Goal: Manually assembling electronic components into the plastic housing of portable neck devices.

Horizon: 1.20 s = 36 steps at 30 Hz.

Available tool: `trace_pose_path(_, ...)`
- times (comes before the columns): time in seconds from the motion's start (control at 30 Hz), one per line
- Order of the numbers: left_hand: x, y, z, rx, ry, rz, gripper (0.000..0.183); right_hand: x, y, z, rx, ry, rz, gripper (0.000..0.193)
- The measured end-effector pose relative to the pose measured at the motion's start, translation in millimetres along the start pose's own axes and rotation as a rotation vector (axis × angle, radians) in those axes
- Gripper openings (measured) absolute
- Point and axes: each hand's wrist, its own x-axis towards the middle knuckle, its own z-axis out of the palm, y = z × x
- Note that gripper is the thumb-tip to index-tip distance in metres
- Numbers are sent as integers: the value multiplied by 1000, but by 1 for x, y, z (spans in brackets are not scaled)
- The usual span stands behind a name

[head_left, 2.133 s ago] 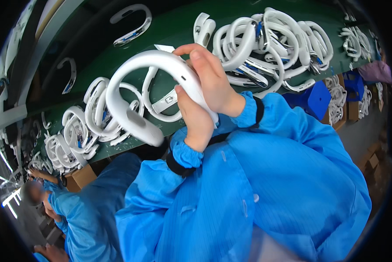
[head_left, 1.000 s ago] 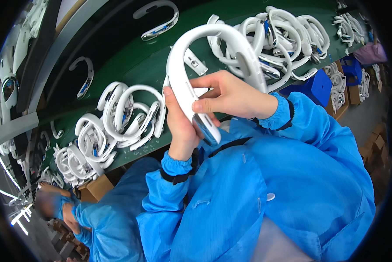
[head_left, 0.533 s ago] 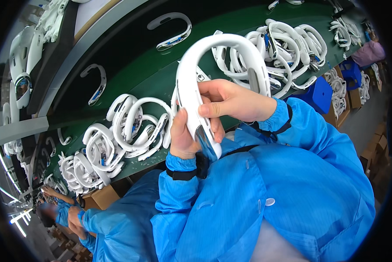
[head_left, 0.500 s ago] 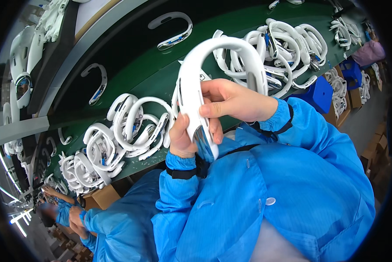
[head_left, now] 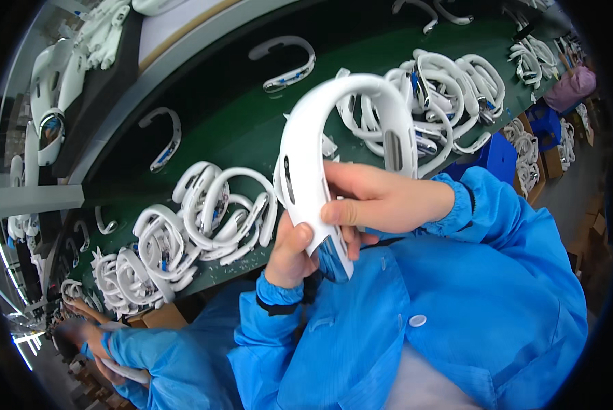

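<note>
A white U-shaped neck fan [head_left: 299, 150] is held up in front of my chest, its curve toward the top. One arm of it, with a dark slot and a shiny bluish end, points down at me. My left hand [head_left: 290, 255] is closed round the lower end, thumb on the near side. Gripping the same arm from the right is my right hand [head_left: 392, 199], thumb on the face and the other fingers partly hidden behind the fan. Heaps of similar neck fans, a left heap [head_left: 161, 239] and a right heap [head_left: 450, 96], lie beyond my hands.
Single neck fans, such as one fan [head_left: 290, 74], lie spaced out along the dark green surface [head_left: 224, 130]. A blue bin [head_left: 492, 158] stands at the right edge. At lower left a co-worker in a blue sleeve [head_left: 183, 355] sits close beside me, near a cardboard box [head_left: 164, 316].
Both hands and the neck fan sit slightly lower in the picture, and the fan has turned a little. The heaps on the left have shifted down with the view. My grip stays on the fan.
</note>
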Motion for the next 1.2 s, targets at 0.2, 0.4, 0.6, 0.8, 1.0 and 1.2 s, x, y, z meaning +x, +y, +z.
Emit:
trace_pose_path(0.2, 1, -22, -33, -50, -19, 149, 65, 17, 31, -3, 47, -27, 16, 42)
trace_pose_path(0.4, 40, -7, -134, -306, 391, 413, 34, -11, 34, -36, 52, 341, -99, 45)
trace_pose_path(0.6, 130, 48, -303, -485, 576, 513, 23, -96, 42, -70, 75, 641, 50, 35)
trace_pose_path(0.8, 191, 29, -399, 38, 1019, 371, 45, -193, 73, -86, 192, 907, 119, 25)
trace_pose_path(1.0, 219, 8, -411, 1400, 1690, -134, 67, -246, 63, -129, 276, 1204, 297, 25)
trace_pose_path(1.2, 292, -12, -286, 1566, 1068, 478, 38, -290, -9, -261, -170, 1219, 376, 27)
